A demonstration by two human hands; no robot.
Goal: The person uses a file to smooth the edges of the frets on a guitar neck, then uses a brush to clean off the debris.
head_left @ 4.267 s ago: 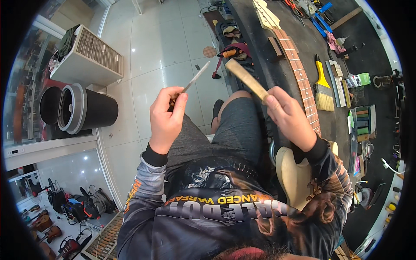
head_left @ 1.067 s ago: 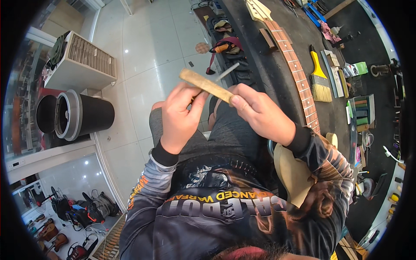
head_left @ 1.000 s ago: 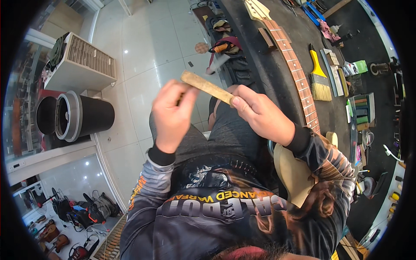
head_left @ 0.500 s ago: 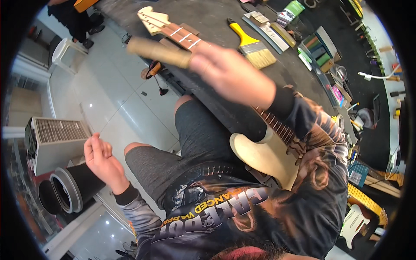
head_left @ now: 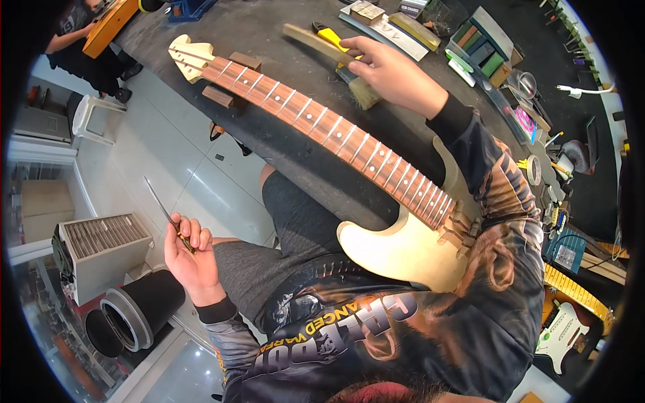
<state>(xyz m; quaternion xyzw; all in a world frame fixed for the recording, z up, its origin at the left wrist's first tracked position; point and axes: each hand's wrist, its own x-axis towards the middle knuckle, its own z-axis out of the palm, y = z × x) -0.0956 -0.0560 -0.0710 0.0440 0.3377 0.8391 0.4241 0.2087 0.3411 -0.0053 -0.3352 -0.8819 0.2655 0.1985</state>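
An unfinished electric guitar with a pale body (head_left: 396, 252) and a dark wooden fretboard (head_left: 306, 114) lies slantwise, its headstock (head_left: 191, 57) at the far left. Beyond the neck, my right hand (head_left: 396, 75) pinches one end of a flat wooden bar (head_left: 312, 42) between thumb and fingers. That bar passes over a brush with a yellow handle (head_left: 329, 35) and pale bristles (head_left: 365, 93). Out to the left, clear of the guitar, my left hand (head_left: 191, 258) grips a slim metal tool (head_left: 161, 203) with a thin shaft; its exact kind cannot be made out.
Wooden blocks (head_left: 220, 97) sit by the neck on the dark bench (head_left: 275, 144). Boxes and a rack of coloured blocks (head_left: 487, 57) stand at the back right. Another guitar (head_left: 564, 329) is at lower right. At far left, a person (head_left: 80, 40) holds an orange wooden piece (head_left: 111, 27).
My right hand has swung away from the neck toward the brush with the wooden bar, uncovering the fretboard. My left hand appears slightly farther right. The view has shifted.
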